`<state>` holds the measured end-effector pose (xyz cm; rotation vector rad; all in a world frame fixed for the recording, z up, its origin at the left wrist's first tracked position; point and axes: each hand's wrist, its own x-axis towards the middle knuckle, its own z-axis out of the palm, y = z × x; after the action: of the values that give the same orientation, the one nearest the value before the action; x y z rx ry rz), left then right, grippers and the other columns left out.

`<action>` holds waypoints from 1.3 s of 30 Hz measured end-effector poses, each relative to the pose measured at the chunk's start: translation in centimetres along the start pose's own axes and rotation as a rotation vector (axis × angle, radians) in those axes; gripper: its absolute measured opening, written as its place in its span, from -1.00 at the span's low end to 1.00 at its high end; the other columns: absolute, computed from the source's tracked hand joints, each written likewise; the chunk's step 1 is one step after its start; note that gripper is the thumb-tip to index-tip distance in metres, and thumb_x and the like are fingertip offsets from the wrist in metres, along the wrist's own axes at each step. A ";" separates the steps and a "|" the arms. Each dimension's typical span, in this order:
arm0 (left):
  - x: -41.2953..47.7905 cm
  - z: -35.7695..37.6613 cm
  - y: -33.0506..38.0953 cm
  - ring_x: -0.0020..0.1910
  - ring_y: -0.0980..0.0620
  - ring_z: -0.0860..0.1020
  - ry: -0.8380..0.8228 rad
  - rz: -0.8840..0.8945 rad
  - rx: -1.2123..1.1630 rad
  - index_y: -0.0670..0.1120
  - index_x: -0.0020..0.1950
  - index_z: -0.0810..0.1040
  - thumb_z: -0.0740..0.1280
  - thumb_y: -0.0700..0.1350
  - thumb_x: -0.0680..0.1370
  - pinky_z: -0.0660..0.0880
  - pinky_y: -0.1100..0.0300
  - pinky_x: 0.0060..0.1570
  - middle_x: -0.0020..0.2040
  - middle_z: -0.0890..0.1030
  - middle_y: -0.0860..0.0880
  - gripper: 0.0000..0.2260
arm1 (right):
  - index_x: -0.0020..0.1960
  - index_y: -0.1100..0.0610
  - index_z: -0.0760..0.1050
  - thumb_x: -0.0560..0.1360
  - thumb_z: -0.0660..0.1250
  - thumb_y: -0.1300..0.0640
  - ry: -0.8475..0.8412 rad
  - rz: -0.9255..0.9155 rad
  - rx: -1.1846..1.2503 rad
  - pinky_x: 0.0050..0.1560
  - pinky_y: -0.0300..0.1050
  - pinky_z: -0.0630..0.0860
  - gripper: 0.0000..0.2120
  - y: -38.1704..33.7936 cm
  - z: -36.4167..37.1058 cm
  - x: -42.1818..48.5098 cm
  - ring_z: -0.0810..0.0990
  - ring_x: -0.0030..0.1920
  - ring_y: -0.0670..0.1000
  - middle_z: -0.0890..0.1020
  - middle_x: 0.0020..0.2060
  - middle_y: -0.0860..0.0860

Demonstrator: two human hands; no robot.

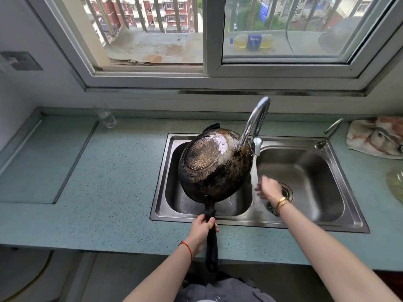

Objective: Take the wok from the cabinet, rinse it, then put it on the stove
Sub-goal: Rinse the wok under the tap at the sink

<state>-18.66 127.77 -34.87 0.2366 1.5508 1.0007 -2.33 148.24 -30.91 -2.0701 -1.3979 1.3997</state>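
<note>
Wok (214, 164) rinsing is the step in hand. The pan is out of the cabinet and tipped up on edge over the left basin (174, 199) of the double sink (349, 214), with its scorched underside turned toward the viewer and its mouth facing away to the far right. The left hand (201, 231) is wrapped firmly round the long black handle (211, 236) at the near rim of the sink. The right hand (269, 189) sits just right of the wok, in the thin stream of water (254, 168) falling from the gooseneck faucet (255, 123). Its fingers look loosely spread and hold nothing, though blur softens them. Next, I judge, the inside needs wetting or wiping, then draining over the basin. After that the wok must be carried level to the stove, and the long handle makes it a heavy lever for one hand. The wok's interior is hidden, so how clean or wet it is cannot be told. Its far helper handle only peeks over the rim. No stove is in view, and the recessed panel (43, 158) at the far left of the tabletop (122, 182) cannot be identified. A crumpled cloth (375, 138) at the right is cut off by the frame edge.
</note>
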 end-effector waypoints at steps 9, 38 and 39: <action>-0.3 -1.5 0.9 -0.28 -0.02 0.63 -0.068 -0.039 -0.117 -0.20 -0.07 0.47 0.19 -0.24 0.65 0.58 0.17 -0.11 -0.24 0.54 -0.12 -0.87 | -0.01 0.22 0.50 0.62 0.12 0.15 -0.635 0.035 -0.151 -0.32 -0.18 0.59 -0.78 6.2 6.1 -11.2 0.61 -0.34 0.01 0.64 -0.19 0.13; -4.0 -8.8 6.0 -0.10 -0.07 0.50 -0.375 -0.142 -0.258 -0.19 0.04 0.42 0.05 -0.10 0.69 0.47 0.08 0.08 -0.17 0.49 -0.10 -0.78 | -0.27 0.14 0.44 0.57 0.28 0.16 -0.250 0.019 0.352 -0.60 -0.22 0.34 -0.77 2.8 19.1 -21.2 0.38 -0.66 -0.07 0.41 -0.53 0.03; -4.2 -9.0 6.4 -0.11 -0.06 0.50 -0.382 -0.128 -0.254 -0.20 0.06 0.42 0.05 -0.10 0.69 0.48 0.08 0.07 -0.17 0.49 -0.10 -0.78 | -0.26 0.14 0.43 0.58 0.27 0.16 -0.256 0.007 0.372 -0.61 -0.21 0.34 -0.76 2.4 19.0 -21.6 0.37 -0.66 -0.08 0.41 -0.53 0.03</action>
<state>-27.98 124.80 -28.17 0.1381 1.0689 0.9760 -18.11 124.10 -29.83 -1.7082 -1.1076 1.8199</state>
